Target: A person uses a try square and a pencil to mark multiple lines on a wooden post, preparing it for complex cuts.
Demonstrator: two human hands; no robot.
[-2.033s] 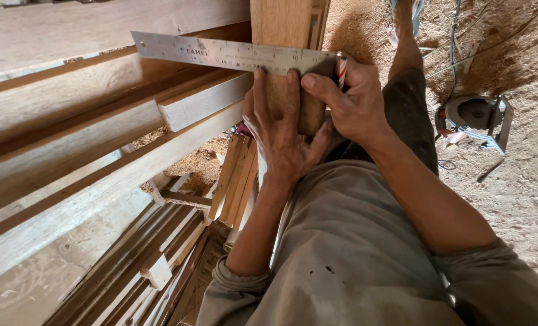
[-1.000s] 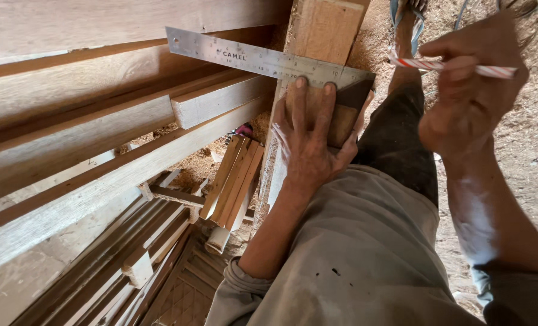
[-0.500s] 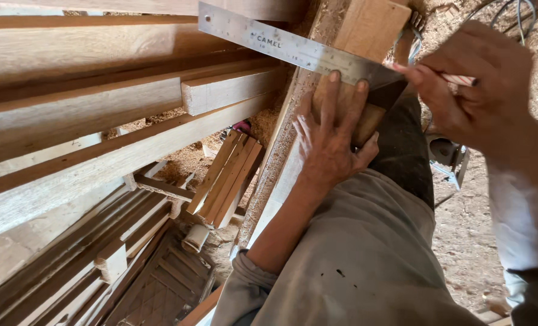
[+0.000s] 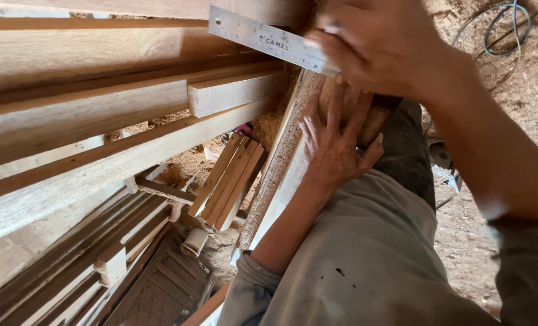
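Observation:
A try square with a steel blade [image 4: 263, 37] and a dark wooden stock [image 4: 378, 116] lies across a pale wooden plank [image 4: 281, 175] that rests on my lap. My left hand [image 4: 338, 145] presses flat on the stock and the plank, with its thumb hooked around the stock's edge. My right hand [image 4: 380, 45] is blurred and sits over the blade where it meets the stock. Its fingers are closed around a pencil that is almost wholly hidden.
Long boards [image 4: 100, 108] are stacked at the left, and a bundle of short slats [image 4: 229, 181] lies below them. A lattice panel [image 4: 160, 290] and a white pipe piece [image 4: 193, 241] lie on the floor. A cable [image 4: 492, 24] and a power tool [image 4: 441, 154] lie on the sawdust at the right.
My right hand, with the pencil, has come from the right onto the square's blade. My left hand stays on the stock. The view has drifted so the square sits higher.

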